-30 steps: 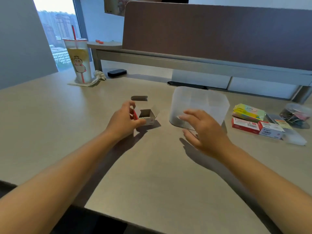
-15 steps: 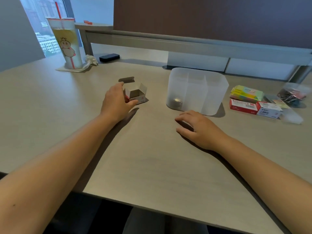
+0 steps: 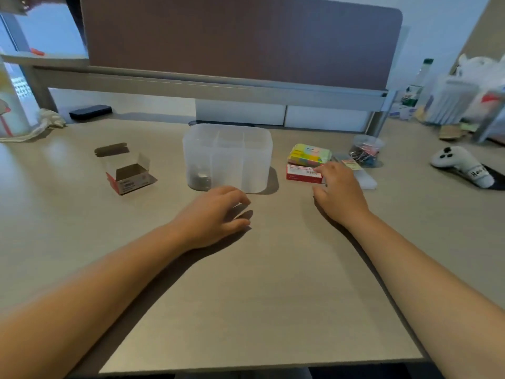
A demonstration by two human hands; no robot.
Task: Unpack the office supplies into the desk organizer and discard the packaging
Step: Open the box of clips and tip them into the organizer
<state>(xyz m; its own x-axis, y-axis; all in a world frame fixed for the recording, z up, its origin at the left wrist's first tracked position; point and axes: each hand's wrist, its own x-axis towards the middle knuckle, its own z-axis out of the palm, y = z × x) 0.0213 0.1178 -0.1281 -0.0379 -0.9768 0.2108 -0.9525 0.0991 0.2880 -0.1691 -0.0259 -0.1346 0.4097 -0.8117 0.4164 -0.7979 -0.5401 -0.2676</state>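
The left hand [image 3: 216, 214] rests on the desk [image 3: 259, 310] in the middle of the frame, just below the clear organizer [image 3: 228, 157]. Its fingers are loosely curled and hold nothing. The right hand [image 3: 340, 194] reaches to the right of the organizer, and its fingertips touch the red box [image 3: 302, 175]; whether it grips the box cannot be told. An open empty box [image 3: 128, 173] sits at the left. Small grey bits lie in the organizer's left part.

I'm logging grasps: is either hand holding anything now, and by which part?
Nothing is held. The left hand is empty; the right hand only reaches the red box.
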